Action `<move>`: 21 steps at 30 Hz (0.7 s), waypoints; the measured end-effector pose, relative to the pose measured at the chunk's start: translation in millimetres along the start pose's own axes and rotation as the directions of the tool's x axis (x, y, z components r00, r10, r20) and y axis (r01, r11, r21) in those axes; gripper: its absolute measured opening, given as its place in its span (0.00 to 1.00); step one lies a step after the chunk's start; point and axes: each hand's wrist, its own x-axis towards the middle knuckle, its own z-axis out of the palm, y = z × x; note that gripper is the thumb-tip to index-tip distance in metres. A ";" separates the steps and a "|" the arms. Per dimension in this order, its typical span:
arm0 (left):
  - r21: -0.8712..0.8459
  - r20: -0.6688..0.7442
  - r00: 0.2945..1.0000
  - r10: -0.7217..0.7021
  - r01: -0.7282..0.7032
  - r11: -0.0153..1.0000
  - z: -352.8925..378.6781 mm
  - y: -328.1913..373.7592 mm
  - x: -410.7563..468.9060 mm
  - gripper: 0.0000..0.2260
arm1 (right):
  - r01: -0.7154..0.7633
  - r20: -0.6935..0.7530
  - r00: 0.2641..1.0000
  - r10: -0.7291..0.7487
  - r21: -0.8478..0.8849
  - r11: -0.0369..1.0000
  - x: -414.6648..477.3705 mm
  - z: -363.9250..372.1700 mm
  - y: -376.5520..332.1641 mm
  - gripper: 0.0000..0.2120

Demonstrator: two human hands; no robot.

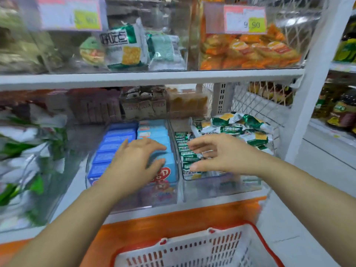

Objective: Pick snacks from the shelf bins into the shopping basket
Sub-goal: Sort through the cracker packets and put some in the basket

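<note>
Pickup is just starting, with nothing lifted yet. Left hand [138,160] spreads wide over the blue boxes [154,132], perhaps touching one. Right hand [215,155] hovers above the green packets [182,140], fingers wide and empty. The next move probably calls for closing on a snack and lowering it into the basket [221,245] below.

You've got a blurred pink-edged price tag [71,14] high above yr left hand [138,160]. Second price tag [244,20], "9.90" on yellow, is above yr right hand [217,153]. White shelf board [154,77] runs btwn tags and hands. Right of yr right hand: wire mesh panel [250,101], white upright [312,93], then bottles [339,112]. Orange strip [173,218] sits below both hands.
</note>
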 end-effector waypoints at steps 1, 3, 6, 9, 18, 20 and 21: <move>0.003 0.014 1.000 -0.013 0.013 1.000 0.7 -5.1 -5.3 0.25 | -0.027 0.087 0.996 0.034 -0.076 0.997 9.9 0.2 -5.1 0.37; -0.020 0.021 1.000 -0.016 0.016 1.000 5.9 -15.8 -13.4 0.28 | -0.039 0.236 0.965 0.115 -0.304 0.952 29.0 3.0 -14.3 0.45; -0.021 0.031 1.000 0.002 -0.001 1.000 11.4 -24.8 -17.5 0.30 | -0.063 0.358 0.893 0.272 -0.499 0.864 51.6 10.1 -19.5 0.44; 0.003 0.034 0.999 0.017 -0.017 1.000 15.2 -27.8 -15.5 0.19 | -0.116 0.404 0.849 0.341 -0.487 0.866 71.2 16.7 -12.4 0.45; 0.025 0.010 0.999 0.044 -0.044 0.999 16.9 -28.1 -16.4 0.18 | -0.122 0.513 0.743 0.430 -0.528 0.841 88.4 42.0 12.5 0.48; 0.030 0.013 0.999 0.041 -0.042 0.999 16.6 -27.0 -17.1 0.18 | -0.119 0.520 0.746 0.417 -0.512 0.851 87.1 44.1 15.1 0.48; 0.028 0.013 0.999 0.041 -0.041 0.999 16.8 -27.1 -17.3 0.18 | -0.123 0.507 0.757 0.412 -0.509 0.852 85.0 42.3 12.7 0.47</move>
